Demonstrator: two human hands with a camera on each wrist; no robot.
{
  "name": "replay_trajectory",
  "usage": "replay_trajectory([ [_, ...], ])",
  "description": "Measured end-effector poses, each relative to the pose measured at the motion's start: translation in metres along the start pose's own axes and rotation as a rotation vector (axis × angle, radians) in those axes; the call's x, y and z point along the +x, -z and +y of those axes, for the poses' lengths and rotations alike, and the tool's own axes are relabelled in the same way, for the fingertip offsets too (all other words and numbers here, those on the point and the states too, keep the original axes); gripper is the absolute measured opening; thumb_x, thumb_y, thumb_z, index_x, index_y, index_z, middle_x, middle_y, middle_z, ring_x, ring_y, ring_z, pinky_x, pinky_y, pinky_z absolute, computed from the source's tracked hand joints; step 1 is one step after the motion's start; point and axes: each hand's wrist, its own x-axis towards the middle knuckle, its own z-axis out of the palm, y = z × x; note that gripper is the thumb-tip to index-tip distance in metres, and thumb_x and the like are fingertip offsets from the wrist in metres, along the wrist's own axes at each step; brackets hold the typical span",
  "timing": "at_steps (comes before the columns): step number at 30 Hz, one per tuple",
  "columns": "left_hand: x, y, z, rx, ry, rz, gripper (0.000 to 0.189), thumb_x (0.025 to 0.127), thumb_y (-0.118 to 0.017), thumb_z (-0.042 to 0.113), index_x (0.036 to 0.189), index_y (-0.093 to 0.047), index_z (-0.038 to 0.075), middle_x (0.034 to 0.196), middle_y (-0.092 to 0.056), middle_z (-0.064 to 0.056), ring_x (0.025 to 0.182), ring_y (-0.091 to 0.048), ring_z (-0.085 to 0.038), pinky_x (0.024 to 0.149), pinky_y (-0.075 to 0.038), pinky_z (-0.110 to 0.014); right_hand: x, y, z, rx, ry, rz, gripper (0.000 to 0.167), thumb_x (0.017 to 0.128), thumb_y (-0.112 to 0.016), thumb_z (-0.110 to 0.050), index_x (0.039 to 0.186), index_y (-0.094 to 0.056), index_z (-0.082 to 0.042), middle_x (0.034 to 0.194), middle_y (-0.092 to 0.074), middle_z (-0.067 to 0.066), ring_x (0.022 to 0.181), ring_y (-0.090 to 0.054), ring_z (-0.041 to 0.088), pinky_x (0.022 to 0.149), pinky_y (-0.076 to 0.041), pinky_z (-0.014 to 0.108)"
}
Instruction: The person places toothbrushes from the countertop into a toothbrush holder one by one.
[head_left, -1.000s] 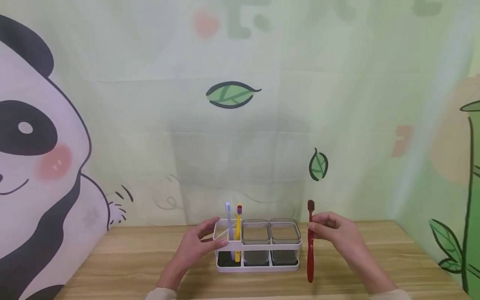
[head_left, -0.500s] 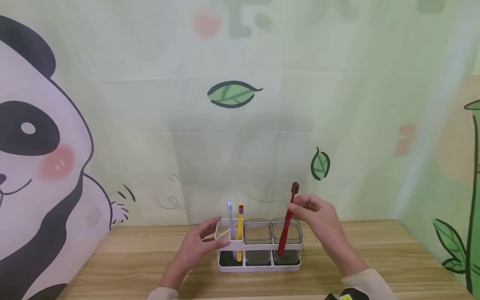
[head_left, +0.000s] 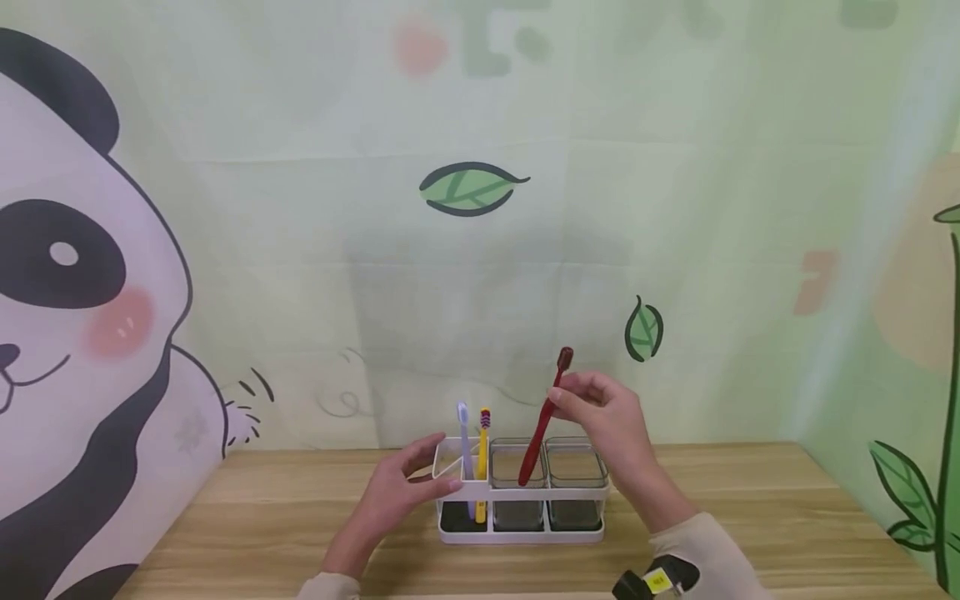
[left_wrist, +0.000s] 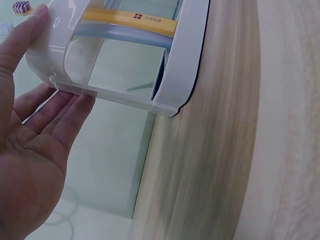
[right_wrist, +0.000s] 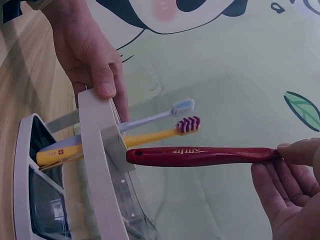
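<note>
My left hand [head_left: 393, 490] grips the left end of a white toothbrush holder [head_left: 547, 494], thumb on the front rail and fingers behind; the left wrist view shows this grip up close. A yellow toothbrush [right_wrist: 150, 138] and a pale lilac toothbrush [right_wrist: 147, 120] stand in the holder's left section, heads up. Between thumb and fingers, my right hand [head_left: 611, 421] pinches a dark red toothbrush [right_wrist: 200, 156] near its head. That brush leans with its bristles up to the right, its handle end at the rim of the middle clear cup [head_left: 517, 515].
To the right in the holder sits a second clear cup [head_left: 576, 515]. The holder stands on a wood-grain table [head_left: 285, 500]. Behind it hangs a pale green cloth [head_left: 480, 300] printed with a panda and leaves.
My right hand has moved left and up with the red toothbrush, from beside the holder to over the middle cup, and the brush has tilted. My left hand keeps its grip.
</note>
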Motion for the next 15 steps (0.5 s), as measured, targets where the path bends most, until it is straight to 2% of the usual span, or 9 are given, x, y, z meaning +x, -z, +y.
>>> replay_trajectory([
  [15, -0.002, 0.0, 0.002, 0.033, 0.015, 0.009, 0.072, 0.089, -0.089, 0.026, 0.151, -0.058, 0.005, 0.144, -0.063, -0.021, 0.131, -0.061, -0.043, 0.105, -0.055, -0.054, 0.008, -0.031, 0.003, 0.063, 0.006, 0.047, 0.023, 0.099, -0.078, -0.013, 0.117, -0.069, -0.001, 0.108, -0.077, 0.014, 0.096, -0.078, 0.025, 0.096, -0.059, 0.029],
])
